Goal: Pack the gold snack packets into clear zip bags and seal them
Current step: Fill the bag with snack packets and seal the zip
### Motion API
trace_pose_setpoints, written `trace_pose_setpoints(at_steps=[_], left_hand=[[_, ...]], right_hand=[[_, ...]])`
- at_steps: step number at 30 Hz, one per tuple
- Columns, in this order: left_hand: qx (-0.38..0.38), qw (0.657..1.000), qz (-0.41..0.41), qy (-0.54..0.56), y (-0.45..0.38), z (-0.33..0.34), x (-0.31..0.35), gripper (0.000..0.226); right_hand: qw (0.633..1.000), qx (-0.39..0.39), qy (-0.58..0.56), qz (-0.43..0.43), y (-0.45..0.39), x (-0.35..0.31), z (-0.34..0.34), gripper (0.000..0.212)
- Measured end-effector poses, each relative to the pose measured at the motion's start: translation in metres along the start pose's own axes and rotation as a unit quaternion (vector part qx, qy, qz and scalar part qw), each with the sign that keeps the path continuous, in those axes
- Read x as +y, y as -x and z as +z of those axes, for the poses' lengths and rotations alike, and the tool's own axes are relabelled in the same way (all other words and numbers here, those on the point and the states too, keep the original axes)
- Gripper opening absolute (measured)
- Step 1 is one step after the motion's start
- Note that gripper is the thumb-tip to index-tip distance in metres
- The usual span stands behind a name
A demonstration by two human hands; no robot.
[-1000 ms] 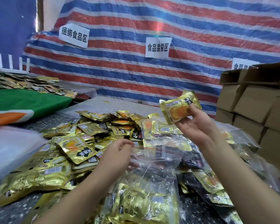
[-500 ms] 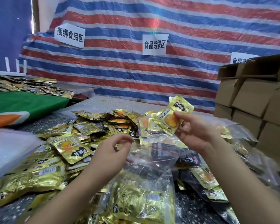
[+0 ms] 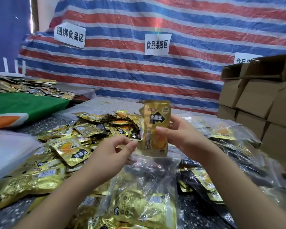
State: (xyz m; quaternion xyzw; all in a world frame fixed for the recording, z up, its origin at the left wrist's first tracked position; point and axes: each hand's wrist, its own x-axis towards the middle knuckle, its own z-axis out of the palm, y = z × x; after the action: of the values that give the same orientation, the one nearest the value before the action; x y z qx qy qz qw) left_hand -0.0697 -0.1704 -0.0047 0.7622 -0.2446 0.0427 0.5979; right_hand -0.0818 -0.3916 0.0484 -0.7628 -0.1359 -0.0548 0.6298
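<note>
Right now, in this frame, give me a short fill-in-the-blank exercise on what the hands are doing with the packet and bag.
1. The right hand holds one gold packet standing ____.
2. The packet's lower edge sits at the mouth of the clear ____.
3. The left hand pinches the bag's ____ edge.
4. The cardboard boxes are stacked on the person's ____ side.

Missing words: upright; zip bag; top; right

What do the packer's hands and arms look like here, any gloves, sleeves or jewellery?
Both hands are bare: no gloves on the left hand or the right hand. Both forearms are uncovered right to the frame edge, so no sleeve shows. No watch, ring, bracelet or other marking is visible on either.
</note>
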Motion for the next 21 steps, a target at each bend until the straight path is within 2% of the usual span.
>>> trace_pose_setpoints(at_steps=[2, 4, 7, 12, 16, 19, 21], left_hand=[[-0.013, 1.0, -0.009, 0.007, 0.0, -0.003, 0.001, 0.043], [-0.027, 0.999, -0.011, 0.013, -0.001, -0.004, 0.001, 0.033], [0.002, 1.0, 0.008, 0.01, -0.004, -0.007, -0.001, 0.009], [0.028, 0.999, 0.038, 0.0, -0.005, -0.005, -0.005, 0.006], [0.035, 0.997, 0.042, 0.05, -0.008, -0.006, -0.008, 0.016], [0.024, 0.997, -0.004, 0.077, -0.009, -0.006, -0.011, 0.034], [0.012, 0.995, -0.037, 0.091, -0.01, -0.003, -0.011, 0.036]], right_hand=[[0.997, -0.032, 0.072, 0.019, 0.002, -0.002, -0.001, 0.045], [0.993, -0.052, 0.103, 0.033, 0.005, -0.004, -0.003, 0.044], [0.985, -0.08, 0.148, 0.039, 0.009, -0.01, -0.01, 0.044], [0.965, -0.127, 0.223, 0.043, 0.016, -0.019, -0.011, 0.042], [0.951, -0.16, 0.258, 0.055, 0.017, -0.021, -0.005, 0.032], [0.954, -0.15, 0.253, 0.053, 0.016, -0.021, -0.004, 0.031], [0.961, -0.126, 0.241, 0.053, 0.015, -0.021, -0.006, 0.032]])
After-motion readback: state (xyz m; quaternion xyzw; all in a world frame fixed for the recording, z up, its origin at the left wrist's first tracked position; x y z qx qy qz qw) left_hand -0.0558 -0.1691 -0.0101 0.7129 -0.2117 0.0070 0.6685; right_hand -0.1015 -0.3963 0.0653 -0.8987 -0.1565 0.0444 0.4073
